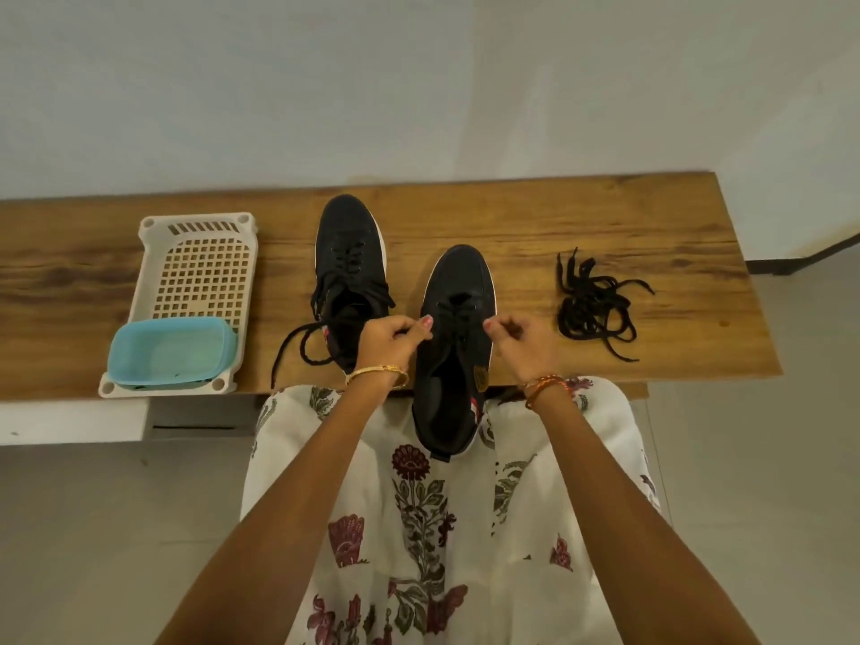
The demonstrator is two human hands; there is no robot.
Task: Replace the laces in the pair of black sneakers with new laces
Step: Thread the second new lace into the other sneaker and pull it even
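Writing: a small tan patch (480, 377) sits on the near sneaker's collar; nothing on it can be read.
Near sneaker (453, 346): heel hangs off the wooden bench (675, 253) over her lap, toe pointing away.
Left hand (391, 339): fingers curled, pinching the lace at the eyelets' left side.
Right hand (521, 342): curled, pinching the lace on the right side.
Far sneaker (349, 267): left of it, lace ends trailing loose.
Spare laces (593, 302): tangled heap, right of her hands.
Basket (186, 295): far left, holding a blue tub (170, 353).

bare forearms, gold bangle (378, 375) on left wrist, orange-red thread bands (542, 387) on right wrist, white floral-print dress (419, 528) lower centre.
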